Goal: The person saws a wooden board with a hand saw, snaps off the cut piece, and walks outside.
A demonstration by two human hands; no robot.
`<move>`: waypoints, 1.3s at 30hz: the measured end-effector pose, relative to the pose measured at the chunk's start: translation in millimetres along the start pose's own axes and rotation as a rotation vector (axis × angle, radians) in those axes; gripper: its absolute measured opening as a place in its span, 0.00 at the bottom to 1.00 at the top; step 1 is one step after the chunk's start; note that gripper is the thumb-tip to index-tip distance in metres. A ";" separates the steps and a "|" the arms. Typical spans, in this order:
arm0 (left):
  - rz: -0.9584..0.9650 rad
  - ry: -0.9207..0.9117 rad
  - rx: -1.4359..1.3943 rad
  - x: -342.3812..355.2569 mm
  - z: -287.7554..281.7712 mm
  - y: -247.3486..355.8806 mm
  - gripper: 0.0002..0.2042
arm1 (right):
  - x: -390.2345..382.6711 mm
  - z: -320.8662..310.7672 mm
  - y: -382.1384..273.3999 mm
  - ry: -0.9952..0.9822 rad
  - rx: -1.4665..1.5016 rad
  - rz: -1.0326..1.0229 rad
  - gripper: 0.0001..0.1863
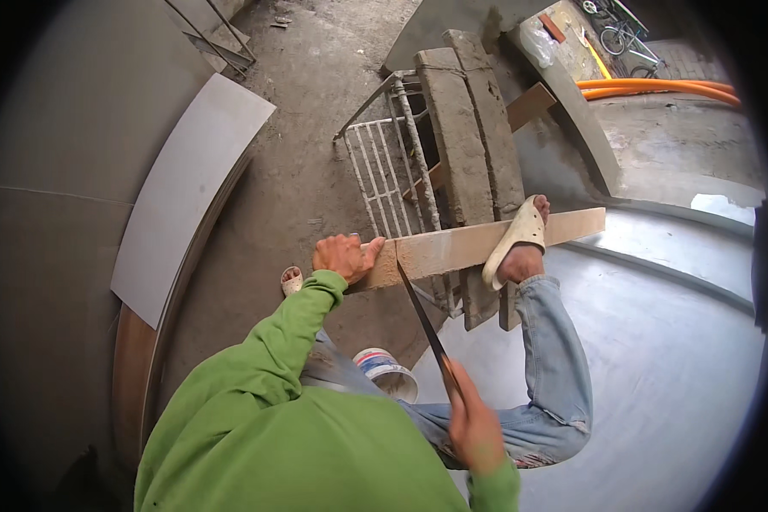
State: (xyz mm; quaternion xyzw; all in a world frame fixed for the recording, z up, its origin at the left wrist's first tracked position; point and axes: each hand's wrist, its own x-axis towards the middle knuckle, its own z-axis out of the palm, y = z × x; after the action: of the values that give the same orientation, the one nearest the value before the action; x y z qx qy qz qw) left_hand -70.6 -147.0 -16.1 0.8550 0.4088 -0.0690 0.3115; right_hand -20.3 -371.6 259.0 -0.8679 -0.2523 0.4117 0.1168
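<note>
Head view: your left hand (343, 258) clasps the plank (452, 247) at its left end; keep fingers clear.
Cut line (398, 249): just beside that hand; keep the saw (429, 324) square.
Right hand (476, 427): grasps the saw's handle; stroke straight.
Clog (510, 243): pins the plank across grey slabs (455, 136); press steadily.

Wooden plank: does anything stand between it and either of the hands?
Nothing visible separates the wooden plank from the left hand at its left end. Between it and the right hand, only the held saw shows.
</note>
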 end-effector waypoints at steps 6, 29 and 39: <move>-0.023 -0.005 -0.019 6.4 -0.5 1.2 0.35 | 33.2 31.0 9.3 -0.019 -0.043 0.057 0.30; 0.000 -0.069 -0.037 13.9 -9.2 1.1 0.36 | -26.3 -11.3 -13.6 0.039 0.014 -0.008 0.30; 0.037 -0.051 0.027 11.1 -5.4 1.7 0.34 | 197.8 88.9 28.5 0.164 0.067 -0.109 0.24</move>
State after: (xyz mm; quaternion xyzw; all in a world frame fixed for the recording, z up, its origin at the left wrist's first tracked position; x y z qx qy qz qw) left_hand -62.8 -137.4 -15.1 0.8644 0.3840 -0.0906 0.3117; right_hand 26.2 -290.5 61.3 -0.8792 -0.2746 0.3407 0.1881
